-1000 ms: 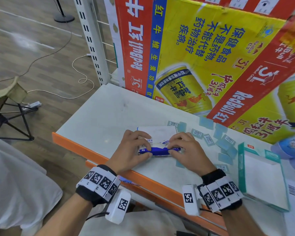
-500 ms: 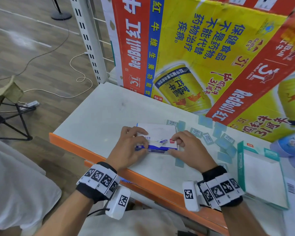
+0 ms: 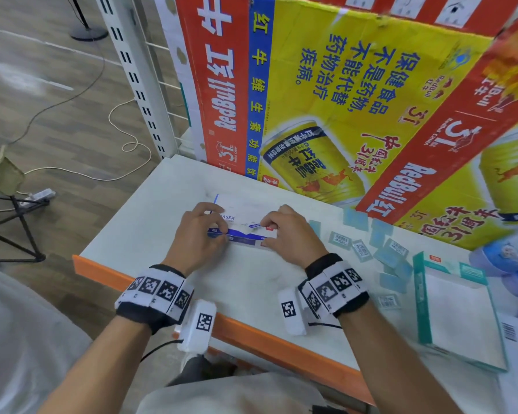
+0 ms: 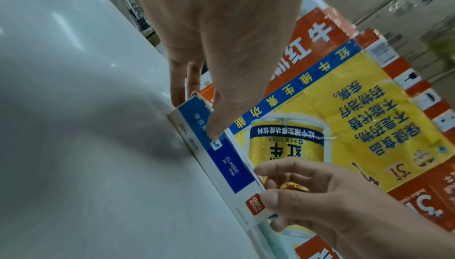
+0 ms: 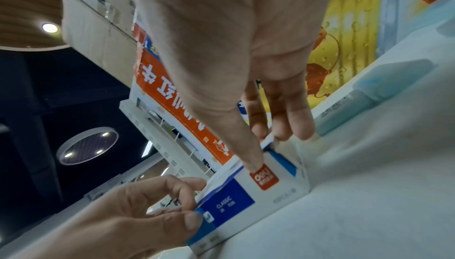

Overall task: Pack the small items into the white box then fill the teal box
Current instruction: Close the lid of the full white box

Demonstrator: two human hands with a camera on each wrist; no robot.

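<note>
On table (image 3: pixel 251 282), head view: white box (image 3: pixel 245 218) flat between left hand (image 3: pixel 196 239) and right hand (image 3: pixel 293 237). Left wrist: left thumb on blue front flap, fingers behind, pinching. Right wrist: right thumb beside red logo, fingers over top, pinching.

table (image 3: pixel 150 228) | white box (image 3: pixel 245 209), teal box (image 3: pixel 458 312), small items (image 3: pixel 392 253)

Bright overhead light is washing evenly over everything I'm seeing. Edges are bending and blurring, and my wrists are throwing soft shadows.
</note>
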